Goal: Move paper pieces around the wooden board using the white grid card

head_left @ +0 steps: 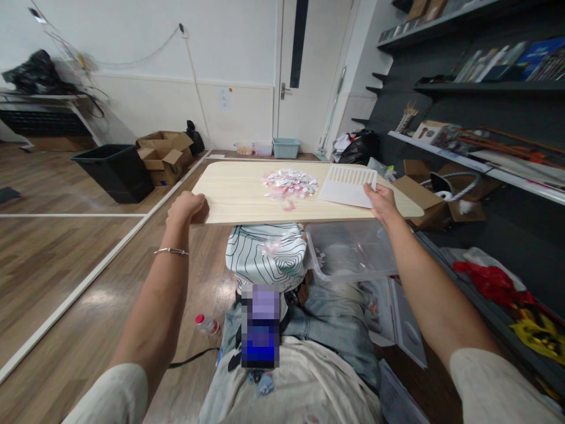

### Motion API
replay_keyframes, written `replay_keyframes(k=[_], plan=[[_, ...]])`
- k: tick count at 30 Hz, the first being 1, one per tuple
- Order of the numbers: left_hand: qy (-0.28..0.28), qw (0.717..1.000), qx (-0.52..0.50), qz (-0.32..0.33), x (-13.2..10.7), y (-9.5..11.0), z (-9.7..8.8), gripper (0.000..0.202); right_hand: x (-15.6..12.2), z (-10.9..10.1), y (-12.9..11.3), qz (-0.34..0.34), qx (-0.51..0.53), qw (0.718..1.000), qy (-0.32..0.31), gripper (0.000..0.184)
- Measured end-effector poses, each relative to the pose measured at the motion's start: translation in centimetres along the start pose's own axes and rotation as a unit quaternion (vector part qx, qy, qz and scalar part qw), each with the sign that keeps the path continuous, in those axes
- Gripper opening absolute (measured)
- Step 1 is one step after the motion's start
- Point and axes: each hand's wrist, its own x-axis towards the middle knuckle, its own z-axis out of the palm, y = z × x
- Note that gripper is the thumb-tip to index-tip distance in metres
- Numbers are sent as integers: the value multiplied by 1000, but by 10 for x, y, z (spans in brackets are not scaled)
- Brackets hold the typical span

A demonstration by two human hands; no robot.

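Observation:
My left hand (pixel 188 209) is closed around the front left corner of a pale wooden tabletop (pixel 233 191). In my right hand (pixel 380 200) is the edge of a white slotted plastic board (pixel 346 189), its row of slots facing away from me. The board lies over the right part of the tabletop; whether it rests flat I cannot tell. Between my hands, nearer the board, sits a heap of small white and pink pieces (pixel 291 184), too small to name.
Below the tabletop's front edge are a patterned fabric-covered seat (pixel 265 253) and a clear plastic bin (pixel 348 253). A red-capped bottle (pixel 207 325) stands on the floor. Left are a black bin (pixel 115 174) and cardboard boxes (pixel 165 156); shelves (pixel 481 159) line the right wall.

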Motion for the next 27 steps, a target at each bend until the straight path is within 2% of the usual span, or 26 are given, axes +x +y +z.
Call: replay_keyframes(k=[4,12,27], plan=[[-8,998,43,-47,-1,8,2,62,2,-3,3,-3,-4,1000,5,53],[-6,998,63,-30,-10,4,4,69,5,-5,8,2,8,1000,10,54],[-8,995,99,-26,-3,-3,11,75,5,-4,6,8,12,1000,18,51]])
